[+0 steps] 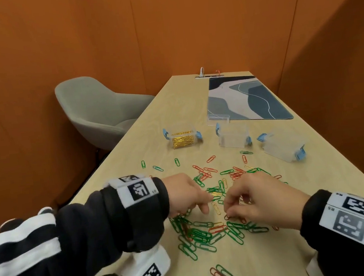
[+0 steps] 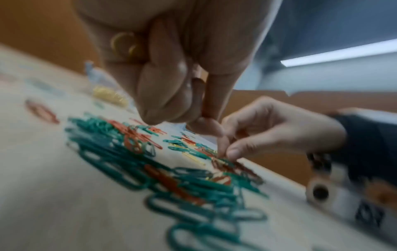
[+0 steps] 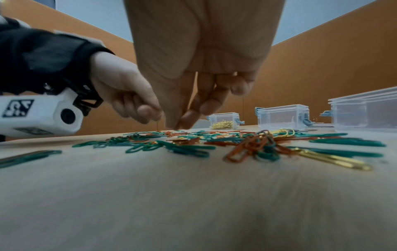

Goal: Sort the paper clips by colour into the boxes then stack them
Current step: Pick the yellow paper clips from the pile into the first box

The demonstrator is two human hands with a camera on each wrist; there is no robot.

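Gold clips (image 1: 182, 141) fill one clear box (image 1: 183, 139); two others (image 1: 233, 138) look empty.

L hand (image 1: 188, 196) fist, R hand (image 1: 255, 200) fingers curled.

Small office meeting booth: orange padded walls (image 1: 163, 26), long wooden table (image 1: 173, 107), grey chair (image 1: 96, 111) at left.

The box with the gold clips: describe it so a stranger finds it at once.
On the wooden table, three clear boxes with blue latches stand beyond the scattered clips. The box with the gold clips is the leftmost, nearest the grey chair. Only it holds gold clips.
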